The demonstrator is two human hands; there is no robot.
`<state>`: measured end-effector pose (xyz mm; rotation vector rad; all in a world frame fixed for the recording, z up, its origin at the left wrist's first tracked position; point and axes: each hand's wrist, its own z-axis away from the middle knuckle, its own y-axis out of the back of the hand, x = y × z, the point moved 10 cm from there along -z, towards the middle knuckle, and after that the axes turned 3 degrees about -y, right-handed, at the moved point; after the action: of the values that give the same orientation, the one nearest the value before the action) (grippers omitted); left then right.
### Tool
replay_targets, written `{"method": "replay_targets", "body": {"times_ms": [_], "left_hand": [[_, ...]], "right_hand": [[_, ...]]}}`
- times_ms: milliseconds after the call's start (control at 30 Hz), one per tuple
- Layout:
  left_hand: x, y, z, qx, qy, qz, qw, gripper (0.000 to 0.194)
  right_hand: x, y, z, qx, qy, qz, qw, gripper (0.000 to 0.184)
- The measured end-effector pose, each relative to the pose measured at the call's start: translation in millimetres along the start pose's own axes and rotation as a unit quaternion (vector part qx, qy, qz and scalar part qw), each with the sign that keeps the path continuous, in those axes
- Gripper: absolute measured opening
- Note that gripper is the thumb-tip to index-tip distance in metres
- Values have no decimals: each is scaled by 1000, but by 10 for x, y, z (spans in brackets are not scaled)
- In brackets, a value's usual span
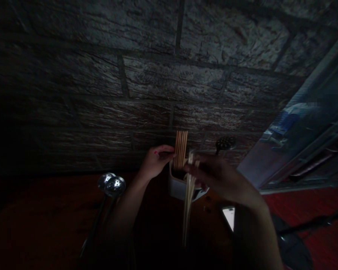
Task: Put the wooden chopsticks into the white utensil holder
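Note:
A white holder [177, 189] stands on the dark table against the stone wall, with several brown chopsticks [181, 146] upright in it. My left hand [156, 161] is at the holder's left side. Its fingers are stretched out and apart, the tips at the edge of the upright chopsticks; whether they touch is unclear. In front of the holder, my right hand [211, 172] is closed around a bundle of paler chopsticks [188, 204], which points downward and is blurred. The right hand hides part of the holder.
Two metal slotted ladles [115, 186] lie left of my left forearm. Behind my right hand a dark slotted spoon head [225, 143] sticks up. A phone [229, 217] with a lit screen lies at the right. Beyond are a window [295, 127] and a red floor [307, 210].

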<state>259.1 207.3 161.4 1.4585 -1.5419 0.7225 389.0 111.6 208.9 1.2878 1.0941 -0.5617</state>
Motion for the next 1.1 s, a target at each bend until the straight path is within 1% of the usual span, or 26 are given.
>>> {"method": "replay_targets", "body": {"times_ms": [33,67,133,200,233,267,333,400,533,633,767,900,1033,1100], "left_hand": [[-2,-5,-2,-2,1,0,1000,15],[-1,-10,-5,-4,-1,0,1000,15],[10,-19,-11,-9,-7,-5,1000,17],[9,-28,-13,-15,-9,-10,1000,19],[-1,-32,-13,-17,-6,-11,1000,19],[-14,-34,-11,-19,-1,-10,1000,20],[-38,-37,-6,-19,10,-5,1000,20],[-55,-41,1,-18,21,4,1000,19],[-76,-43,9,-10,39,20,999,19],[-84,-46,7,-6,40,30,999,20],[-103,-57,9,-7,41,31,999,21],[-117,-67,16,-1,51,38,998,27],[-139,-113,24,5,62,60,996,34],[-160,-156,30,3,68,73,995,37]], "right_hand": [[76,-240,-62,-71,-15,-6,997,19],[151,-456,-112,-127,-29,-7,992,17],[283,-813,-190,-205,-51,0,978,13],[407,-1095,-233,-264,-73,19,962,12],[439,-1193,-251,-281,-66,48,956,11],[458,-1255,-273,-286,-53,83,953,10],[458,-1305,-317,-272,-19,149,950,10],[447,-1307,-341,-253,0,182,950,10],[433,-1324,-328,-255,11,191,948,8],[428,-1346,-332,-257,20,200,945,9],[423,-1359,-350,-244,32,219,944,9],[409,-1368,-302,-263,35,226,937,11],[405,-1382,-250,-292,34,225,929,23],[433,-1411,-225,-313,28,225,922,27]]}}
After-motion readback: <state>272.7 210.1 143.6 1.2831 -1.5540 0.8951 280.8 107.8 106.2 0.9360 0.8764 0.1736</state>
